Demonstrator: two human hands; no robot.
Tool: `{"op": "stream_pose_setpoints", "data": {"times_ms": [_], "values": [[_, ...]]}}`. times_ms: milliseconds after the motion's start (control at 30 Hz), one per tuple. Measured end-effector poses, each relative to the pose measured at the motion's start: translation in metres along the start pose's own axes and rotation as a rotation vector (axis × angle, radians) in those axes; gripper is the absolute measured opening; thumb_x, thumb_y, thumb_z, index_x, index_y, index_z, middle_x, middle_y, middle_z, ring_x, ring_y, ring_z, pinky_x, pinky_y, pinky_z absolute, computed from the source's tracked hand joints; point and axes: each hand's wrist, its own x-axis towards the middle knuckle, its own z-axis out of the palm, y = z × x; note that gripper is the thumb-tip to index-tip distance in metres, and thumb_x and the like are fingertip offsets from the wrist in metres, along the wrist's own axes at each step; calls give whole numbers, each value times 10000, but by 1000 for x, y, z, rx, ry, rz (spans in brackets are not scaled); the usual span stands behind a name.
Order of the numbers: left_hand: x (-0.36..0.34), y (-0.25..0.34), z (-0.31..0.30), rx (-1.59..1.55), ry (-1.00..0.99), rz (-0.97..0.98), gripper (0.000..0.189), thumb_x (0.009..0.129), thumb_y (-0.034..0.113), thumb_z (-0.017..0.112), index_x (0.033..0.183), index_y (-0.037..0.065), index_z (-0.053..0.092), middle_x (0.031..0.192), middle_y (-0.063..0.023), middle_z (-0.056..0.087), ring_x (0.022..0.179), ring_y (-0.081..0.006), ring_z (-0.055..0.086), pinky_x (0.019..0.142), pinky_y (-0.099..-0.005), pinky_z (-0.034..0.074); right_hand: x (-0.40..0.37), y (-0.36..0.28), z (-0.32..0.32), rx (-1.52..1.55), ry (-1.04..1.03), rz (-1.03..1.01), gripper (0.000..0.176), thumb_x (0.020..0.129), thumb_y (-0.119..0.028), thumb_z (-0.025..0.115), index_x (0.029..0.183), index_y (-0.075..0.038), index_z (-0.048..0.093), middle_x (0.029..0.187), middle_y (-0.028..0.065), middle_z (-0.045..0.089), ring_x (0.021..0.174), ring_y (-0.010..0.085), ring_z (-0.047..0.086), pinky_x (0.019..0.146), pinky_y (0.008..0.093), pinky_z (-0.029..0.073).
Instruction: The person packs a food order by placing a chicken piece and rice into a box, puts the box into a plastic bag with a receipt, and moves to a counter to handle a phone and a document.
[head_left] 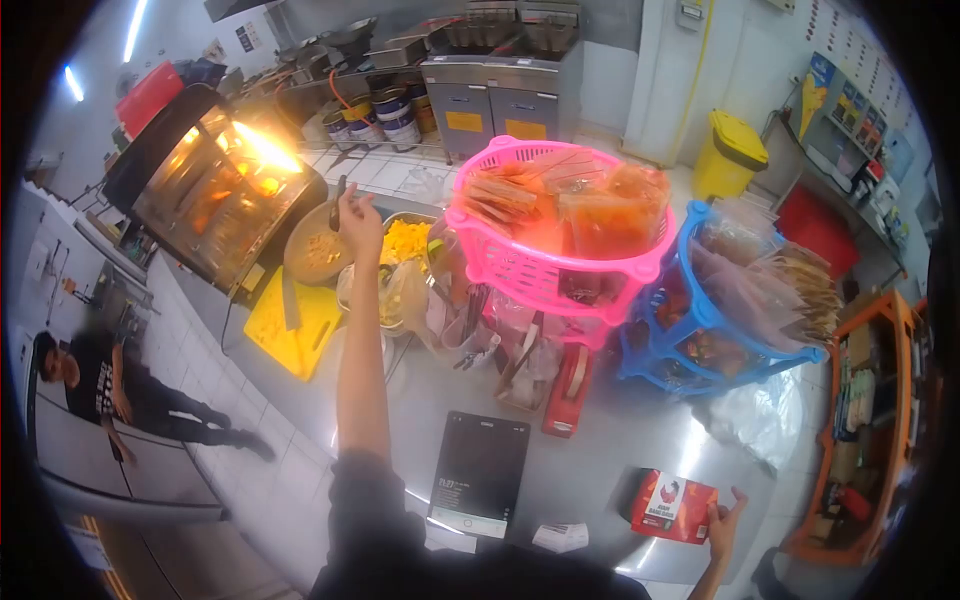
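Stretched far forward, my left hand (pixel 360 222) is closed around a slim dark handle (pixel 338 192); I cannot tell what tool it belongs to. Below and left of this hand is a round tan bowl (pixel 312 240) with chopped food in it. A metal tray of yellow chopped food (pixel 404 242) lies just to the right of my wrist. At the near right, my right hand (pixel 724 522) grips the end of a red and white food box (pixel 672 506) printed with a rooster figure, low over the steel table (pixel 590 450).
A yellow cutting board (pixel 268 325) carries a knife (pixel 290 302). A tablet (pixel 480 470), paper slip (pixel 560 537) and red tape dispenser (pixel 568 390) lie nearer. Pink (pixel 540 285) and blue (pixel 700 335) baskets hold packets. A lit glass warmer (pixel 215 185) stands left; a person (pixel 110 385) stands beyond.
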Motion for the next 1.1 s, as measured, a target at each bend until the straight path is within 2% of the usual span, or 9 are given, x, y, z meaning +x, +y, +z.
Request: {"op": "stream_pose_setpoints", "data": {"times_ms": [167, 233, 400, 500, 567, 767, 833, 933, 1100], "values": [[-99, 79, -36, -416, 249, 46, 250, 941, 97, 486, 1173, 26, 548, 1088, -126, 598, 969, -220, 590, 874, -319, 442, -6, -17, 2, 18, 16, 29, 630, 889, -16, 567, 1390, -138, 205, 850, 149, 635, 767, 162, 617, 675, 277, 484], [-151, 102, -56, -129, 223, 214, 218, 947, 104, 483, 1125, -7, 541, 1089, -128, 572, 963, -213, 570, 868, -319, 439, -9, -23, 2, 8, 11, 67, 641, 887, -32, 577, 1393, -133, 198, 887, 172, 632, 786, 179, 621, 668, 285, 500], [-327, 181, -78, -540, -511, -3, 244, 931, 174, 525, 1107, 8, 557, 1044, -116, 601, 961, -215, 563, 890, -352, 409, -15, -19, 5, -52, -44, 62, 536, 956, -212, 526, 1383, -107, 220, 1011, 202, 645, 848, 222, 657, 655, 337, 535], [-431, 214, -77, -364, -1166, 511, 399, 919, 270, 548, 1276, 93, 526, 1274, -149, 548, 1215, -346, 481, 1030, -458, 336, 2, 41, 11, -428, -51, -325, 526, 965, -224, 499, 1386, -106, 206, 1108, 222, 623, 824, 233, 665, 611, 341, 520], [-497, 225, -69, -241, -1446, 758, 670, 840, 415, 644, 1426, 194, 403, 1504, -159, 304, 1409, -413, 186, 1112, -564, 190, -1, 44, 22, -140, -14, -335, 529, 964, -226, 492, 1392, -106, 205, 1173, 212, 601, 886, 267, 671, 643, 310, 516], [-552, 220, -58, -147, -1510, 840, 1018, 680, 645, 689, 1498, 226, 252, 1582, -121, 44, 1427, -440, -31, 1104, -636, 128, 4, 49, 19, 48, -83, -252, 554, 950, -336, 518, 1403, -135, 271, 1471, 174, 370, 1324, 322, 411, 1051, 521, 300], [-554, 226, -62, -110, -1483, 843, 1040, 667, 648, 694, 1501, 228, 239, 1581, -122, 47, 1429, -435, -19, 1097, -647, 139, -3, 14, -7, -415, -91, -754, 604, 907, -413, 561, 1405, -175, 317, 1565, 126, 176, 1428, 343, 182, 1109, 585, 121], [-561, 225, -63, -46, -1476, 923, 1025, 682, 605, 705, 1505, 233, 219, 1581, -103, 59, 1430, -429, 3, 1091, -656, 154, -4, -18, -27, -713, -471, -899, 638, 856, -450, 604, 1395, -202, 369, 1584, 50, 103, 1433, 370, 118, 1119, 595, 135], [-566, 225, -65, 95, -1467, 1116, 813, 795, 382, 685, 1484, 254, 273, 1576, -19, 131, 1437, -392, 44, 1120, -613, 173, 17, 0, -14, -861, -496, -1192, 620, 799, -483, 645, 1330, -207, 484, 1563, 13, 170, 1385, 464, 158, 1108, 613, 204]]}}
